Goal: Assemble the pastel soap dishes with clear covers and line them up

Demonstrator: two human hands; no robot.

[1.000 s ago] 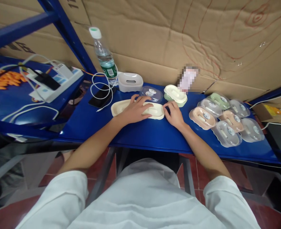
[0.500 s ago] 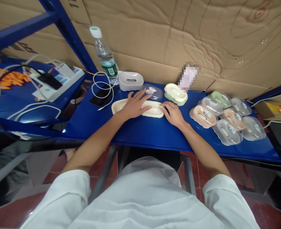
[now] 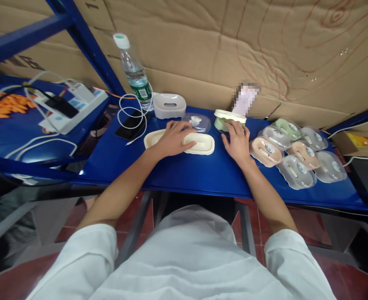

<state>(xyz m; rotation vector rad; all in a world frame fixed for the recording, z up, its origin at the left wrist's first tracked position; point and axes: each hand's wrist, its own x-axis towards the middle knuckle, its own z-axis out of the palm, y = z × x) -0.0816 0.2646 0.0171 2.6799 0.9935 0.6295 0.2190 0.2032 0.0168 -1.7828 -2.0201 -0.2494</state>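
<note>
My left hand (image 3: pixel 174 139) rests over two cream oval trays (image 3: pixel 200 143) lying side by side, its fingers bent, apart and hiding where the trays meet. To the right, my right hand (image 3: pixel 238 141) has its fingers against the front of a green soap dish (image 3: pixel 222 124) topped by a cream insert (image 3: pixel 228 114). The dish leans back with its front wall showing. My fingers cover part of that wall, so the exact hold is partly hidden. Behind the trays lies a clear lid (image 3: pixel 197 122) with a round label.
A grey soap dish (image 3: pixel 169 105), water bottle (image 3: pixel 136 79) and black phone (image 3: pixel 130 127) under a white cable stand at the back left. Several lidded soap dishes (image 3: pixel 267 151) crowd the right. A blurred pinkish item (image 3: pixel 245 100) leans on the cardboard (image 3: pixel 184 50).
My right hand has left the cream tray and moved right and forward to the green soap dish, which now tilts back. My left hand stays on the trays, fingers more bent.
</note>
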